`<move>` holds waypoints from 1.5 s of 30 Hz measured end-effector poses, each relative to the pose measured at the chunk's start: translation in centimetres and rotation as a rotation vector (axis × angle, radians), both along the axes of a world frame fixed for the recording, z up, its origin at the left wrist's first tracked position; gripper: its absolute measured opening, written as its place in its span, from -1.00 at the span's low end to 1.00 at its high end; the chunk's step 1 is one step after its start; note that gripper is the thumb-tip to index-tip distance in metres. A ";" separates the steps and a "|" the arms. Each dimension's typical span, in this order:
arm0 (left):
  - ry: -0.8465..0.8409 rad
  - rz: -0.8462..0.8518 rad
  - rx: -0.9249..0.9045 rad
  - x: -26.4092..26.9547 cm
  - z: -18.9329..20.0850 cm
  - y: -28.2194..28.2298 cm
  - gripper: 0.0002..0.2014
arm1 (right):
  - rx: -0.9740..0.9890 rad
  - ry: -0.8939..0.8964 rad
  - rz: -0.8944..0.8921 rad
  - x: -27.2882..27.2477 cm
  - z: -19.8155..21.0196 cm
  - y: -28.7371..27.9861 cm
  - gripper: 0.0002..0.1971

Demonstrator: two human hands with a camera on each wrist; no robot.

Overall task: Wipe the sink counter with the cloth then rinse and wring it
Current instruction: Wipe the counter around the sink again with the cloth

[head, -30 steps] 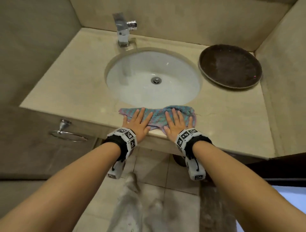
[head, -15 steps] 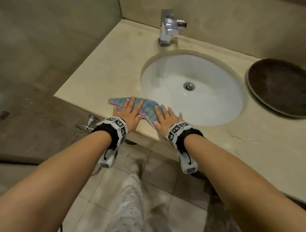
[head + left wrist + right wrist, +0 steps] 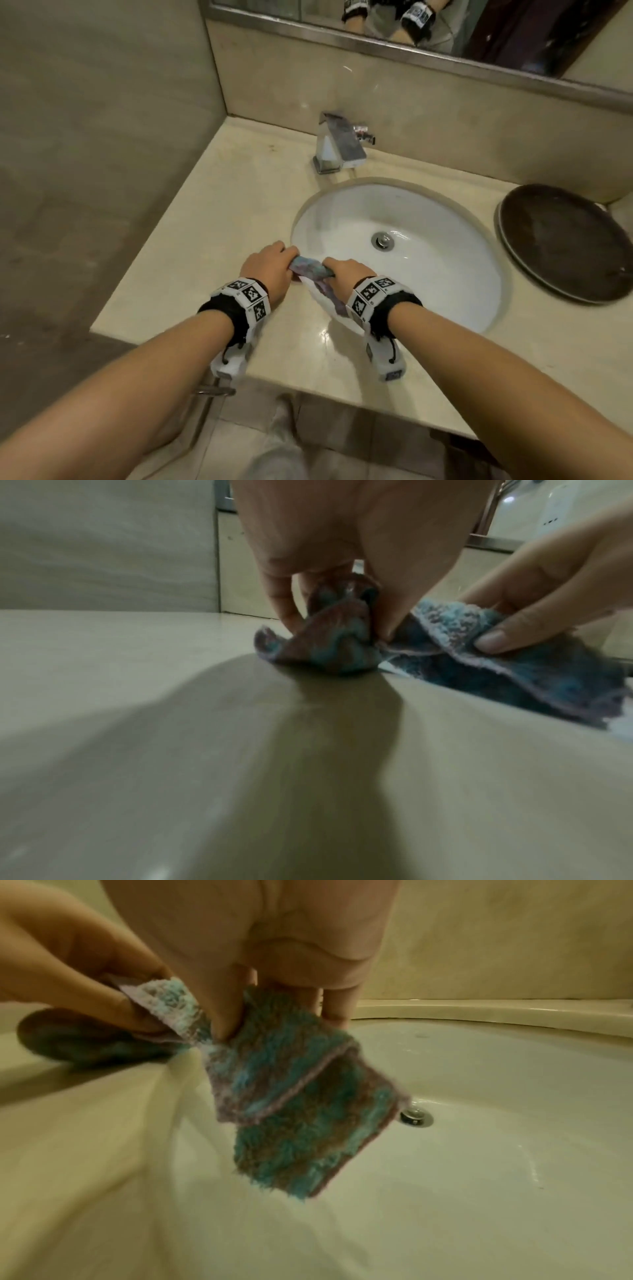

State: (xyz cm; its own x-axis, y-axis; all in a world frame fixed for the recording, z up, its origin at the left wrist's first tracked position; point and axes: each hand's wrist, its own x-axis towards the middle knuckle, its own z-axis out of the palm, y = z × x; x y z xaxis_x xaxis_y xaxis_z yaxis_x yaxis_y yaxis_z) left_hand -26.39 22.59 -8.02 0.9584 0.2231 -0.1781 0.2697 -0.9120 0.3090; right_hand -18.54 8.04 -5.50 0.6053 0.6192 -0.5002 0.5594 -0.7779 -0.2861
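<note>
The blue-and-purple fluffy cloth (image 3: 310,269) is bunched between both hands at the front left rim of the white sink basin (image 3: 445,274). My left hand (image 3: 270,265) grips one end of the cloth (image 3: 329,631) over the beige counter (image 3: 205,260). My right hand (image 3: 344,274) pinches the other end, and a folded flap of the cloth (image 3: 301,1104) hangs down inside the basin (image 3: 496,1164). The right hand's thumb (image 3: 493,641) shows in the left wrist view, pressed on the cloth's edge.
A chrome faucet (image 3: 339,144) stands behind the basin, with the drain (image 3: 383,241) at its middle. A dark round tray (image 3: 561,243) lies on the counter at the right. A mirror (image 3: 445,24) runs along the back wall; a side wall closes the left.
Both hands were flat on the spread cloth, sliding it left along the counter's front edge. Now their fingers have curled round it, bunching it at the basin's rim with a flap hanging inside.
</note>
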 end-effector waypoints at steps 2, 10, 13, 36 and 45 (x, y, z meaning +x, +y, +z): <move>-0.016 0.017 -0.076 2.0 0.7 0.2 -0.73 | 0.048 0.018 -0.097 1.6 0.5 -0.3 -0.75; -0.104 -0.143 -0.270 12.2 3.7 -3.2 -0.68 | 0.225 0.045 -0.542 10.3 3.4 -5.1 -0.74; -0.147 -0.233 -0.336 16.1 4.9 -5.3 -0.65 | 0.292 0.024 -0.759 14.9 4.6 -7.8 -0.70; -0.059 0.157 -0.404 21.4 -3.6 -4.1 -0.77 | -0.149 -0.226 -0.481 27.9 -4.9 -6.2 -0.33; 0.012 0.213 -0.300 19.3 -2.4 -2.2 -0.74 | -0.023 -0.187 0.086 25.8 -4.4 3.1 -0.21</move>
